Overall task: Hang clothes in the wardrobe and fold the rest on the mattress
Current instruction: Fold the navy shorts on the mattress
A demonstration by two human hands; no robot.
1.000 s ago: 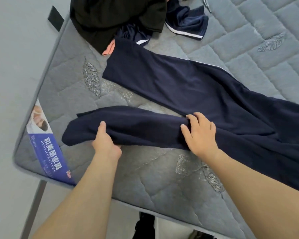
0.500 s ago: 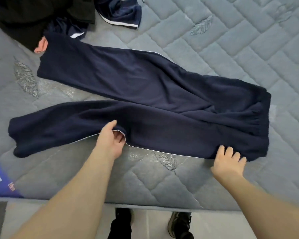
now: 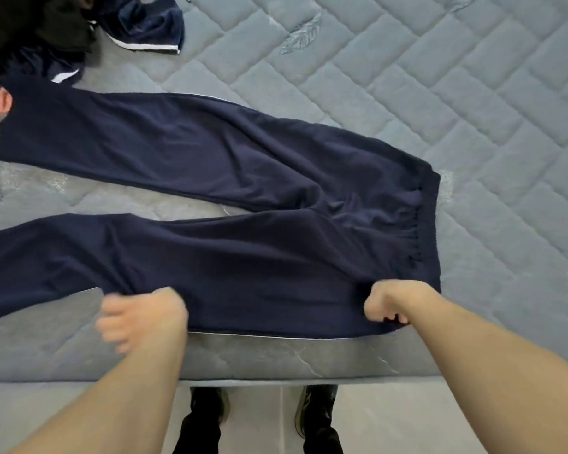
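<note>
Right hand (image 3: 389, 303) now gripping trousers (image 3: 243, 257) waistband corner, left hand (image 3: 141, 314) blurred, grip unclear

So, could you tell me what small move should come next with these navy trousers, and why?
Probably lift the near leg over onto the far leg. The navy trousers lie flat on the mattress, legs spread apart, and the right hand already grips the near waistband corner; the left hand is blurred.

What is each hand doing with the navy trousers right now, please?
Left hand: blurred, cannot be told.
Right hand: closed, gripping the navy trousers at the waist corner.
</note>
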